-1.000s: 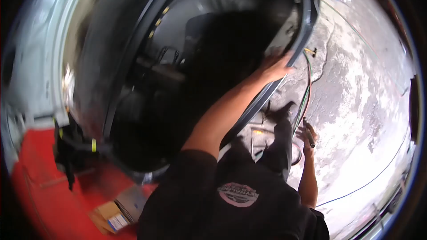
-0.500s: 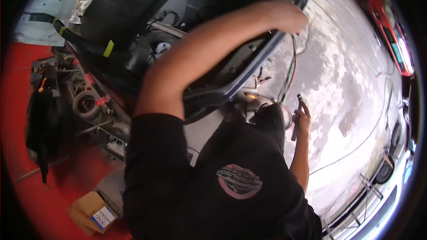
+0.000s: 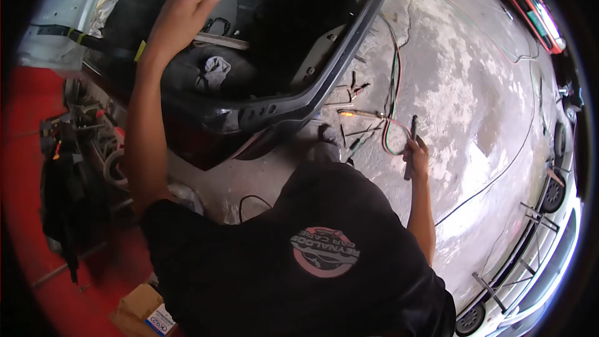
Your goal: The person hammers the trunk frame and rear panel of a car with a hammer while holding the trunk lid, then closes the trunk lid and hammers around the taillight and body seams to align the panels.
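Left hand (image 3: 182,17): unclasped, nothing visible in it, above the car body (image 3: 277,107). Right hand (image 3: 418,155): wrapped around a dark rod (image 3: 414,128), right of the car body, gripped mid-length, presumably for balance.

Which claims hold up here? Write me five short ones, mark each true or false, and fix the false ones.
1. The right hand holds a dark slim tool. True.
2. The left hand is gripping a hose. False: its fingers are extended, and no object shows in it.
3. Red and green hoses lie on the floor. True.
4. The box at the lower left is solid black. False: it is brown, with a white and blue label.
5. A crumpled whitish item lies inside the dark car body. True.
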The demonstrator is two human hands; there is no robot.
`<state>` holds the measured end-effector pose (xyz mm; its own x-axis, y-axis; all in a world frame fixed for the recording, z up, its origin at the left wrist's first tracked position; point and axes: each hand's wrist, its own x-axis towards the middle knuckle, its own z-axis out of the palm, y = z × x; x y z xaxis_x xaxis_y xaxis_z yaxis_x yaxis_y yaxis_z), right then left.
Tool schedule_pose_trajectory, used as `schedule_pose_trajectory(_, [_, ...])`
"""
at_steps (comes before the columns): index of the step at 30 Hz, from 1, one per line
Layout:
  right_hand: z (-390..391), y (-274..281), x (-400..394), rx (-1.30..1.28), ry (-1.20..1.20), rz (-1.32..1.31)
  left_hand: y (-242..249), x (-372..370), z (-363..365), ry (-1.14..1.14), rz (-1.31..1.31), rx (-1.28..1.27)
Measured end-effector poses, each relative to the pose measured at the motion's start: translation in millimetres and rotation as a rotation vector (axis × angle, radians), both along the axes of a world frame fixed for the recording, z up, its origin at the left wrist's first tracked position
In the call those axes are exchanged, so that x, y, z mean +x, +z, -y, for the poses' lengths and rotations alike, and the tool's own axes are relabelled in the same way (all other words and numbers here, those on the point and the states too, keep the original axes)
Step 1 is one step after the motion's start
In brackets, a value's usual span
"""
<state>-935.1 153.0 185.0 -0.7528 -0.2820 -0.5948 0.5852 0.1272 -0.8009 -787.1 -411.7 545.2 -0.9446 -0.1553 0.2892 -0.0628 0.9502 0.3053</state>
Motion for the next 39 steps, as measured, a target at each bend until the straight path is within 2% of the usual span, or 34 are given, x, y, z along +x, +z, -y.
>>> schedule_pose_trajectory(3, [8.1, 12.9, 19.6, 0.074, 0.099, 0.006, 16.3, 44.5, -21.1, 0.101, -0.110, 0.050])
schedule_pose_trajectory(4, [12.0, 18.9, 27.8, 0.078, 0.131, 0.012, 22.6, 58.8, -25.9, 0.110, -0.150, -0.011])
schedule_pose_trajectory(7, [22.7, 49.4, 48.9, -0.017, 0.169, -0.087, 32.2, 106.0, -39.6, 0.167, -0.230, -0.131])
schedule_pose_trajectory(10, [37.8, 82.9, 51.0, 0.054, 0.202, -0.306, 41.7, 154.7, -50.7, 0.288, -0.240, -0.161])
schedule_pose_trajectory(12, [46.3, 130.3, 57.8, -0.164, 0.163, -0.380, 47.4, 184.4, -49.3, 0.372, -0.308, -0.113])
schedule_pose_trajectory(15, [61.4, 163.5, 63.8, -0.272, -0.004, -0.628, 69.1, 209.2, -45.4, 0.335, -0.474, -0.215])
schedule_pose_trajectory(16, [67.8, 184.8, 65.6, -0.323, 0.022, -0.702, 78.9, 212.9, -52.0, 0.373, -0.546, -0.201])
schedule_pose_trajectory(17, [71.6, 205.9, 74.8, -0.283, 0.020, -0.705, 84.1, 218.6, -46.3, 0.372, -0.619, -0.233])
schedule_pose_trajectory(18, [71.3, 194.2, 67.0, -0.292, 0.056, -0.729, 91.6, 221.3, -47.6, 0.383, -0.703, -0.211])
schedule_pose_trajectory(20, [70.9, 205.5, 69.9, -0.222, 0.108, -0.768, 100.9, 227.2, -38.0, 0.376, -0.790, -0.196])
schedule_pose_trajectory(23, [78.4, 218.7, 71.3, -0.160, 0.187, -0.780, 117.5, 229.2, -15.5, 0.434, -0.817, -0.207])
schedule_pose_trajectory(25, [92.3, 231.2, 72.1, -0.133, 0.199, -0.942, 128.0, 230.0, 7.3, 0.406, -0.881, -0.308])
schedule_pose_trajectory(26, [102.8, 250.9, 83.4, -0.114, 0.203, -1.019, 133.6, 230.1, 21.3, 0.391, -0.908, -0.355])
schedule_pose_trajectory(27, [108.5, 278.7, 97.2, -0.040, 0.236, -0.971, 140.1, 232.6, 34.5, 0.397, -0.903, -0.354])
schedule_pose_trajectory(34, [213.0, 384.0, 169.3, 0.191, 0.219, -1.860, 182.8, 241.9, 174.2, 0.416, -1.123, -0.408])
schedule_pose_trajectory(36, [261.8, 417.1, 192.4, 0.164, 0.282, -2.128, 198.6, 246.5, 208.8, 0.427, -1.129, -0.414])
schedule_pose_trajectory(39, [330.3, 464.6, 229.0, 0.396, 0.374, -2.341, 219.1, 246.0, 235.9, 0.400, -1.154, -0.409])
